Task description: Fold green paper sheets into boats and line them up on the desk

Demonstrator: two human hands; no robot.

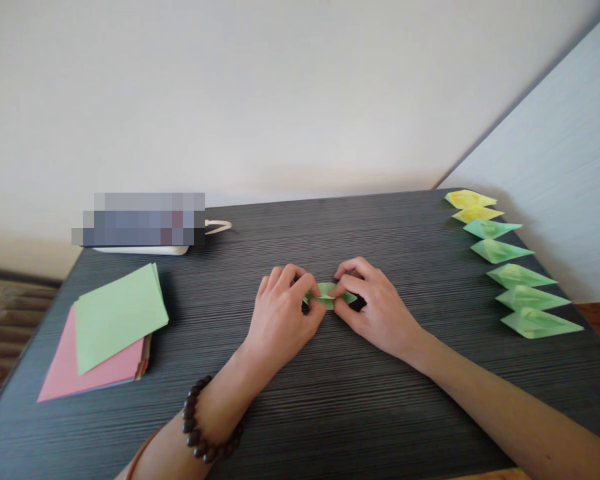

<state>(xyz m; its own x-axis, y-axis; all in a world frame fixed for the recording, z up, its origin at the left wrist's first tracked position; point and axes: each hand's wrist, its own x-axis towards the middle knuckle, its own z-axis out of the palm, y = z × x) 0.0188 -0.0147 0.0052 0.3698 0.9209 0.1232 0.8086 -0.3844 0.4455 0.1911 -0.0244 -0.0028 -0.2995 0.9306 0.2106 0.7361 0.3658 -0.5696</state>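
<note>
A small green folded paper boat [326, 291] lies low over the middle of the dark table, between both hands. My left hand [286, 310] pinches its left side with thumb and index finger. At its right side, my right hand [375, 303] grips the paper between thumb and fingers. The fingers hide both ends of the boat in part. A dark bead bracelet [191, 427] circles my left wrist.
Several folded paper boats [523, 277], yellow and green, stand in a column along the right. At the left, green sheets [123, 313] rest on pink paper [63, 370]. A blurred-out object [140, 223] with a white cable [220, 227] sits at the back left, by the wall.
</note>
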